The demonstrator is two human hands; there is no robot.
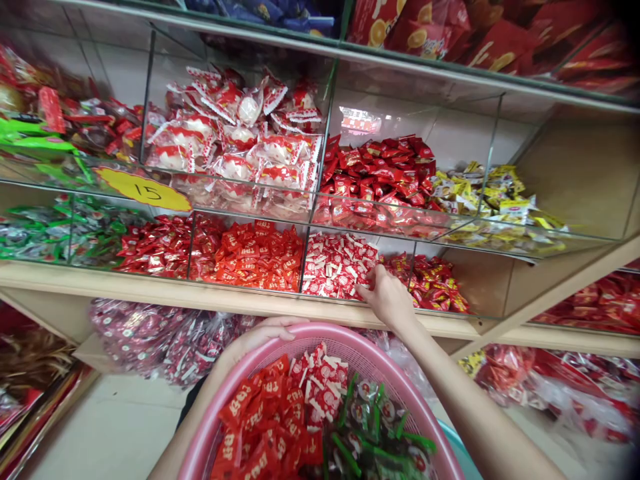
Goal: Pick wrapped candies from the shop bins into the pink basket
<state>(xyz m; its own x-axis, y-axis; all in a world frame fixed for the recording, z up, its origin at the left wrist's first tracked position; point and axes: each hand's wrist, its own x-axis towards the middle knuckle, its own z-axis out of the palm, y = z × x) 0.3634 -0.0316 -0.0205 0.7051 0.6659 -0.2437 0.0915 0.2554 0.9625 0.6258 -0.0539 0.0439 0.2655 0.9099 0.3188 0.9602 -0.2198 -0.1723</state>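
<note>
A pink plastic basket [227,395] is tilted toward me. My left hand [260,337] is closed over its far left rim. Inside the basket lie orange-red wrapped candies [265,427], red-and-white wrapped candies [323,383] and dark candies with green wrapper ends [377,430]. My right hand [387,293] reaches past the basket into a lower shelf compartment, at the right side of a pile of red-and-white candies [337,263]. Its fingers are curled down and partly hidden, so anything between them does not show.
Glass dividers split the shelf into compartments of wrapped candies, including orange-red candies [257,253] and clear-bagged sweets [240,143]. A yellow price tag [145,190] marked 15 hangs on the left. The wooden shelf edge [150,287] runs before my hands; bagged candies [145,337] sit below.
</note>
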